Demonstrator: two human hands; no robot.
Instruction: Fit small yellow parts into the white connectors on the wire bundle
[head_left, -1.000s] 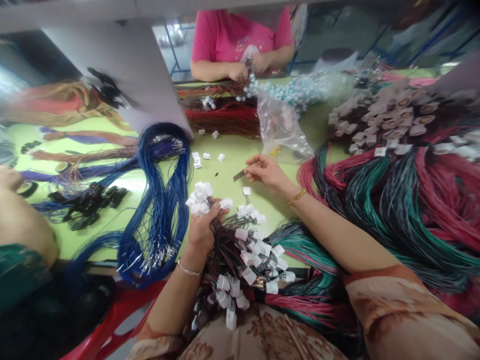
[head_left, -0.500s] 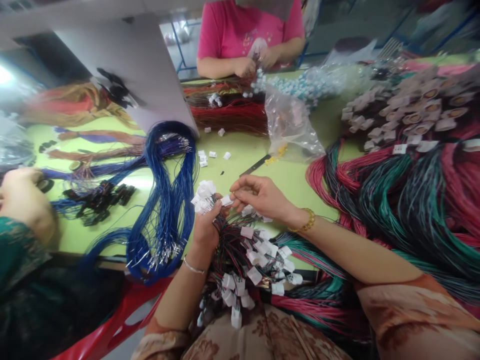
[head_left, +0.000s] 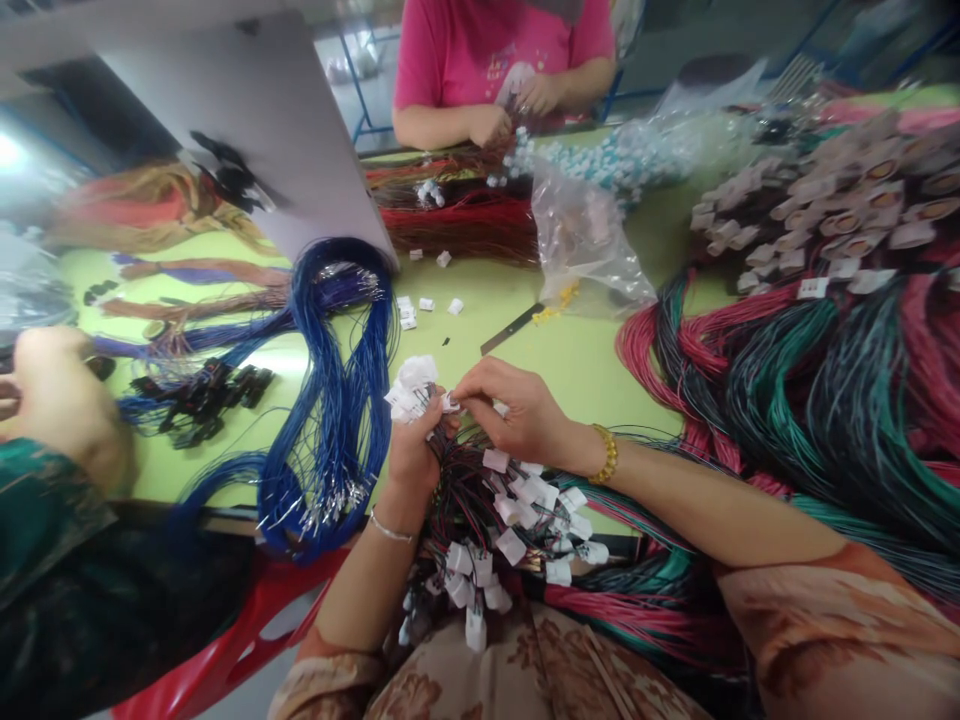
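Note:
My left hand (head_left: 416, 440) is closed around a bundle of wires whose white connectors (head_left: 412, 388) stick up above the fingers. One white connector (head_left: 448, 402) points out to the right, between thumb and fingers. At that connector, my right hand (head_left: 514, 405) pinches with thumb and forefinger; whatever is between the tips is too small to make out. Below the hands hang dark and red wires with many more white connectors (head_left: 532, 492), lying over the table edge and my lap.
Blue wire bundles (head_left: 322, 400) lie left, beside black connectors (head_left: 202, 400). Ahead are a flat blade (head_left: 511, 328), yellow bits (head_left: 559, 303), a plastic bag (head_left: 585, 240) and loose white connectors (head_left: 426, 304). Red, black and green wire bundles (head_left: 787, 380) fill the right. Co-workers' hands (head_left: 491, 125) work opposite and at left.
My right hand's fingertips have come in closer to the connector at my left hand, and the wrist has dropped slightly. The co-worker's hand at left has shifted a little.

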